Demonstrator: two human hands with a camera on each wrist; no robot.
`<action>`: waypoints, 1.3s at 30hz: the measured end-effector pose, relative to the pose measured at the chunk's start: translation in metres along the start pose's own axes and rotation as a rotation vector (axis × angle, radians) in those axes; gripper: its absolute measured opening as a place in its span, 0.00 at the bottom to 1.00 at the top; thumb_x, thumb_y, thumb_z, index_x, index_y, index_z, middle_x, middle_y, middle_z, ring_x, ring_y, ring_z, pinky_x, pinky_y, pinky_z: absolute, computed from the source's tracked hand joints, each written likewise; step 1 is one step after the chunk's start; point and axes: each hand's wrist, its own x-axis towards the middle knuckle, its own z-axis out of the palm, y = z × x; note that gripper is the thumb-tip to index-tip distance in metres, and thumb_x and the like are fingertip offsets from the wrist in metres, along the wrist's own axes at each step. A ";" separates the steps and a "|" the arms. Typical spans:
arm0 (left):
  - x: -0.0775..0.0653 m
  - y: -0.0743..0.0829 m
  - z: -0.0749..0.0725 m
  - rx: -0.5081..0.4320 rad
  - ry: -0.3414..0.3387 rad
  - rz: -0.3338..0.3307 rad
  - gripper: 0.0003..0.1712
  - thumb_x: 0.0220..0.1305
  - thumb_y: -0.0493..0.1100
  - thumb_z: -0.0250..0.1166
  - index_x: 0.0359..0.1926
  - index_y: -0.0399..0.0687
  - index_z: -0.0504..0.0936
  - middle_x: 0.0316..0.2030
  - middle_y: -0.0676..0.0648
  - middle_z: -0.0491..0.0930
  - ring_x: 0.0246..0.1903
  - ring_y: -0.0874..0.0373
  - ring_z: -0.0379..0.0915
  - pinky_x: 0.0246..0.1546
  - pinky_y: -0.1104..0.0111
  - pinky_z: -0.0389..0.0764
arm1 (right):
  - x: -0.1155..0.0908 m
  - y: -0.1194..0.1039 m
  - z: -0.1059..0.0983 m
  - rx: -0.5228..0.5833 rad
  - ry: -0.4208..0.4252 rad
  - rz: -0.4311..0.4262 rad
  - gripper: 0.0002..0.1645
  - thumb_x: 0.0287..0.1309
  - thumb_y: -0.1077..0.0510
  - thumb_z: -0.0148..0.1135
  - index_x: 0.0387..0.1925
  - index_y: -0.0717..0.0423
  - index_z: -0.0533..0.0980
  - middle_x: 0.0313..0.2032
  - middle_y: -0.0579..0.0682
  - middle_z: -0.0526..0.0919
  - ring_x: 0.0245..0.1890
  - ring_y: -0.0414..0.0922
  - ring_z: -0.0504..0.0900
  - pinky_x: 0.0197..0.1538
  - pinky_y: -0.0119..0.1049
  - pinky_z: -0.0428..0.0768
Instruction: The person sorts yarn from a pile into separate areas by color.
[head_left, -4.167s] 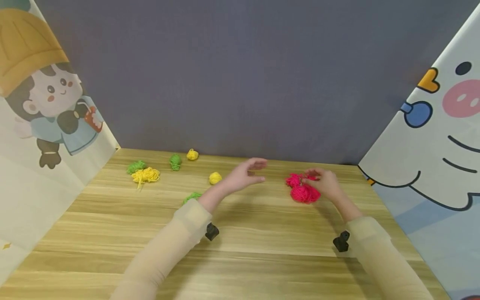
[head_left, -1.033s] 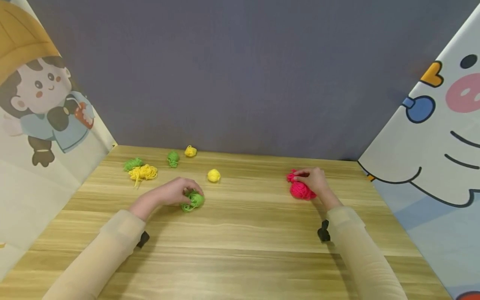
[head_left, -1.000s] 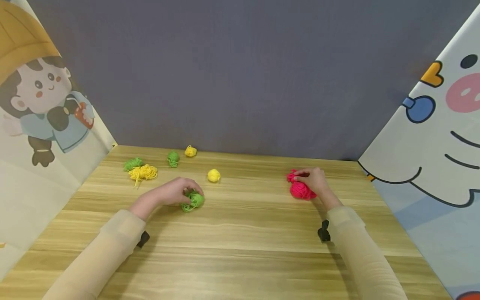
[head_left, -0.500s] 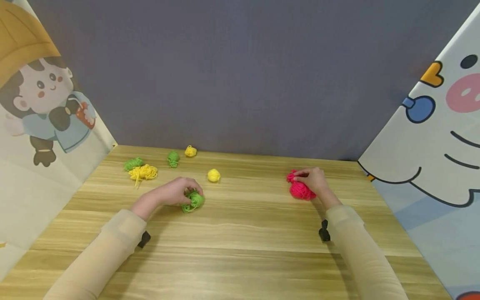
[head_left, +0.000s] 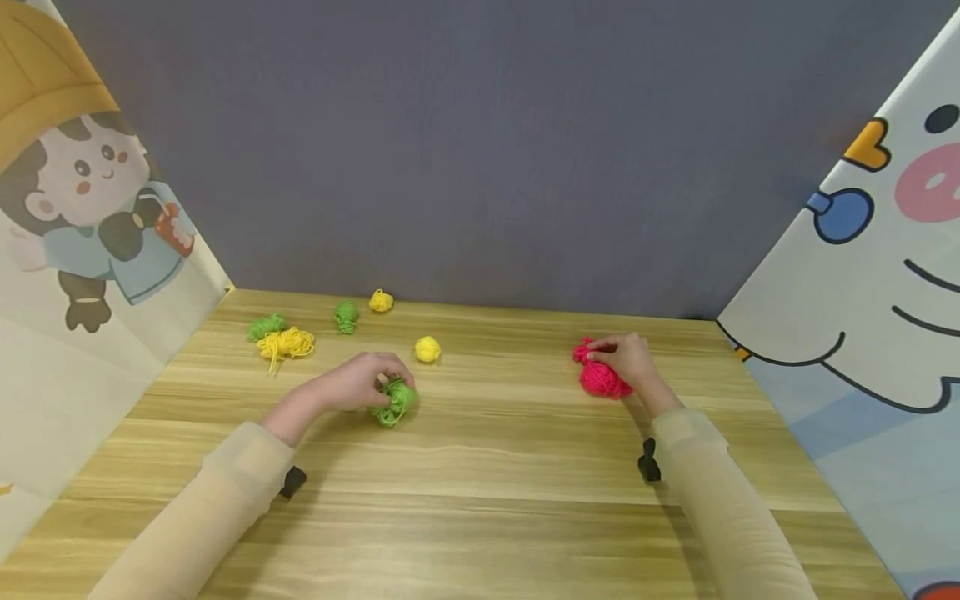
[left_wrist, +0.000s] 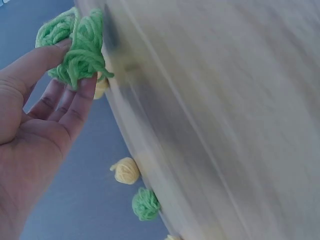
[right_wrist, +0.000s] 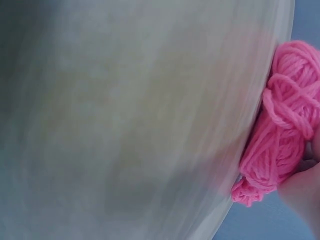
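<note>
My left hand [head_left: 362, 380] pinches a light green ball of yarn [head_left: 397, 404] between thumb and fingertips, left of the middle of the table. Its loose loops and a short end show in the left wrist view, where the green yarn ball [left_wrist: 85, 55] sits off the wood. Over on the right, my right hand [head_left: 632, 360] holds bright pink yarn [head_left: 602, 381] with thumb and fingers. A smaller pink clump [head_left: 581, 351] lies just beyond it. The right wrist view shows the pink yarn ball [right_wrist: 282, 145] close up, with the hand mostly cut off.
A yellow ball [head_left: 427, 349] lies beyond the left hand. Farther back are another yellow ball [head_left: 381, 301] and a green ball [head_left: 346, 317]. At the far left, a yellow bundle [head_left: 287, 343] touches a green one [head_left: 266, 327]. A grey panel [head_left: 480, 167] bounds the back.
Over four seconds, my left hand has come back from mid-table to the green yarn. In the last half second it shifts that ball slightly right. My right hand stays at the pink yarn.
</note>
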 end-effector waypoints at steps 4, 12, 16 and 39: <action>0.002 0.007 0.001 0.016 0.033 0.003 0.21 0.49 0.29 0.67 0.44 0.54 0.82 0.47 0.49 0.78 0.48 0.53 0.74 0.46 0.65 0.80 | 0.000 0.000 -0.001 -0.002 0.001 -0.007 0.13 0.50 0.55 0.71 0.38 0.58 0.85 0.42 0.61 0.84 0.48 0.59 0.79 0.56 0.53 0.74; 0.005 0.021 0.005 0.048 0.105 0.016 0.22 0.46 0.28 0.68 0.42 0.53 0.82 0.44 0.50 0.79 0.43 0.57 0.74 0.42 0.69 0.80 | -0.001 -0.001 -0.002 -0.011 -0.029 0.022 0.13 0.52 0.56 0.69 0.39 0.57 0.85 0.45 0.61 0.83 0.51 0.60 0.76 0.60 0.56 0.69; 0.006 0.028 0.007 0.054 0.133 0.024 0.21 0.45 0.29 0.68 0.42 0.53 0.82 0.44 0.50 0.79 0.42 0.58 0.74 0.41 0.70 0.80 | -0.001 -0.001 -0.002 -0.015 -0.038 0.031 0.13 0.53 0.56 0.69 0.40 0.57 0.84 0.46 0.61 0.83 0.51 0.60 0.76 0.61 0.56 0.67; 0.027 0.083 0.034 -0.095 0.369 -0.079 0.19 0.45 0.29 0.71 0.40 0.47 0.83 0.39 0.48 0.78 0.36 0.57 0.72 0.35 0.73 0.81 | 0.000 0.000 -0.001 -0.006 -0.027 0.008 0.13 0.52 0.55 0.69 0.39 0.56 0.85 0.45 0.61 0.83 0.50 0.59 0.77 0.57 0.55 0.72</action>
